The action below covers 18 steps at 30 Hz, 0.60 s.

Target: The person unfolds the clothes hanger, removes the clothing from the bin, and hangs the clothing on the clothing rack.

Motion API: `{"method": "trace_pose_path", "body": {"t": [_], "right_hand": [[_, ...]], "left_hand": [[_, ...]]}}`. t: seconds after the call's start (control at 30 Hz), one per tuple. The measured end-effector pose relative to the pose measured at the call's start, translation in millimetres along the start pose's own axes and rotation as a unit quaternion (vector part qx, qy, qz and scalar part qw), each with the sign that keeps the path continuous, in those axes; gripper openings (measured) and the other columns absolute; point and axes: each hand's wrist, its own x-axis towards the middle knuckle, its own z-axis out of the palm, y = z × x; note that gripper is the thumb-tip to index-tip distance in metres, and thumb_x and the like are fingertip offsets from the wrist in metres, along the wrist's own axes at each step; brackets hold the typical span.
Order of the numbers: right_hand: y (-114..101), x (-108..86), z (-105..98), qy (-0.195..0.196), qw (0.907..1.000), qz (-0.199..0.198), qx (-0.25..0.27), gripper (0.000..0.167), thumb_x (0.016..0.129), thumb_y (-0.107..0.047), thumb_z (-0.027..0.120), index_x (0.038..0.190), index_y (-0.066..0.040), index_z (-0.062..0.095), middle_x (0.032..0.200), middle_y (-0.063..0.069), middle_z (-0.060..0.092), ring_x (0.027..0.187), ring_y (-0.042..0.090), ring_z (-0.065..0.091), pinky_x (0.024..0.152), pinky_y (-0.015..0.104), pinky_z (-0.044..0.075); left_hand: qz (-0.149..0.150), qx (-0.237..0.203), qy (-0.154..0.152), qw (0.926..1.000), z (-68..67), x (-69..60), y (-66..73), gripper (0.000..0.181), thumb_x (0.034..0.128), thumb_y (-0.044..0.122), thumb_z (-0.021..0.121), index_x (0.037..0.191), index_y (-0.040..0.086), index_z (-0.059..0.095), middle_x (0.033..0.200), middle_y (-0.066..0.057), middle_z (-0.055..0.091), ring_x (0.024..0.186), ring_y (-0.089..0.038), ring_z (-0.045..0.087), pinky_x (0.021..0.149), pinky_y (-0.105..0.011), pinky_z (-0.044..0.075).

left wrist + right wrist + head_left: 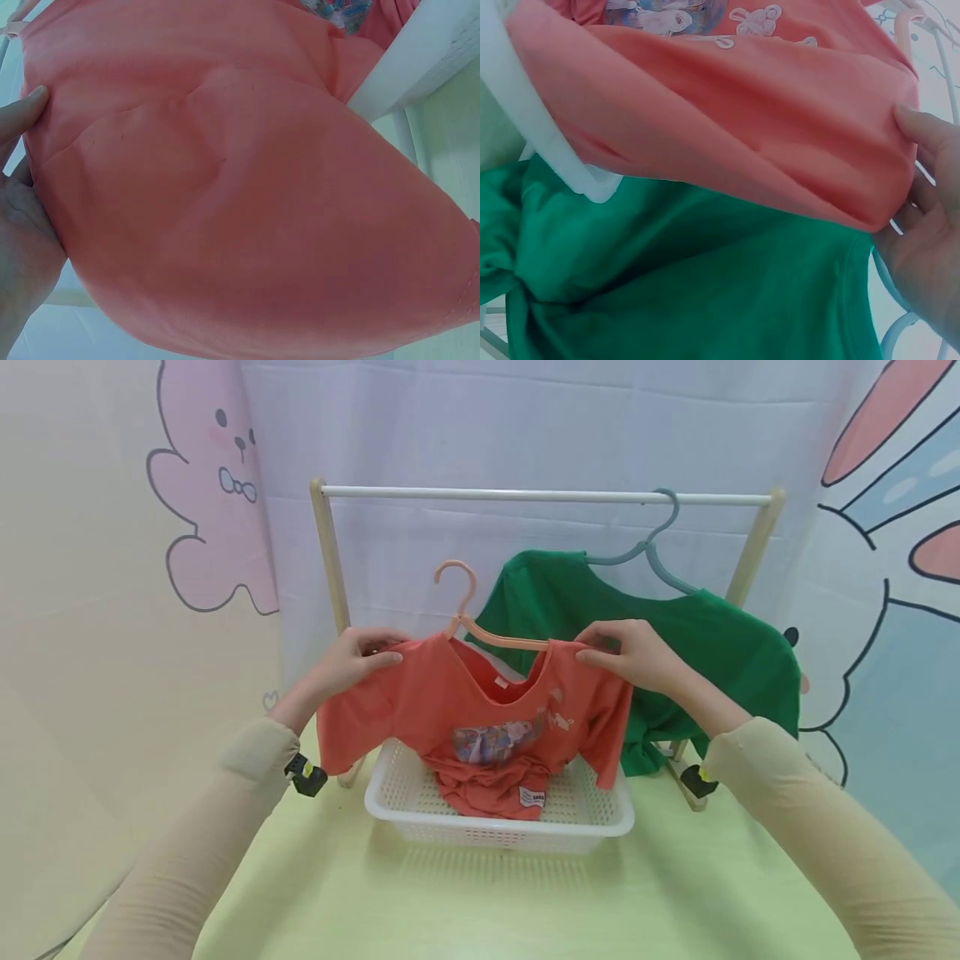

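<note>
A coral-red T-shirt [420, 710] with a printed picture on its chest hangs between my hands, its lower part bunched in a white basket [502, 832]. A peach hanger [502, 640] sits inside its neck, the hook standing up free below the rail. My left hand [358, 658] pinches the shirt's shoulder at the left; in the left wrist view the thumb [28, 112] lies on the cloth. At the opposite shoulder my right hand [633, 652] pinches the fabric, thumb [922, 126] in front and fingers behind.
Behind the shirt stands a rack with a white rail [480, 493] and wooden legs. A green T-shirt [720, 652] hangs at its right on a grey-blue hanger [663, 531]. The basket rests on a pale yellow-green table [480, 910]. Cartoon-printed curtains [450, 435] surround it.
</note>
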Motion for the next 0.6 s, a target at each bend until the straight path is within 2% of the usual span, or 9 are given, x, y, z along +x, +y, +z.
{"method": "trace_pose_path", "body": {"t": [0.2,0.4,0.53,0.6], "right_hand": [[4.5,-4.8,-0.6,0.053,0.9982,-0.024,-0.013,0.017,0.095,-0.018,0.067,0.107,-0.01,0.075,0.095,0.008,0.074,0.083,0.019,0.064,0.071,0.017,0.051],[6.5,-6.3,0.8,0.107,0.9918,-0.064,-0.027,0.013,0.093,-0.014,0.069,0.103,-0.008,0.075,0.094,0.006,0.074,0.082,0.016,0.064,0.072,0.013,0.05],[5.6,-6.3,0.3,0.141,0.9877,-0.065,-0.017,0.014,0.095,-0.015,0.066,0.105,-0.008,0.073,0.095,0.008,0.074,0.084,0.018,0.065,0.072,0.008,0.048],[3.6,-6.6,-0.8,0.142,0.9881,-0.058,-0.002,0.016,0.096,-0.017,0.065,0.106,-0.008,0.073,0.096,0.009,0.074,0.084,0.021,0.066,0.072,0.009,0.048]], "left_hand": [[-0.011,0.004,-0.004,0.9999,-0.6,1.6,-0.4,0.03,0.097,0.017,0.063,0.125,0.007,0.067,0.117,-0.016,0.07,0.089,-0.006,0.064,0.078,-0.017,0.051],[-0.01,0.023,-0.01,0.9997,0.4,3.4,-0.1,0.029,0.0964,0.017,0.064,0.123,0.008,0.069,0.114,-0.014,0.071,0.088,-0.008,0.064,0.078,-0.017,0.051],[-0.006,0.036,-0.015,0.9992,1.7,3.0,1.5,0.028,0.0963,0.016,0.064,0.123,0.007,0.069,0.115,-0.014,0.071,0.09,-0.006,0.063,0.079,-0.016,0.05],[-0.003,0.035,-0.013,0.9993,2.6,3.2,2.2,0.028,0.0964,0.016,0.064,0.122,0.007,0.069,0.114,-0.014,0.071,0.089,-0.007,0.062,0.079,-0.016,0.05]]}}
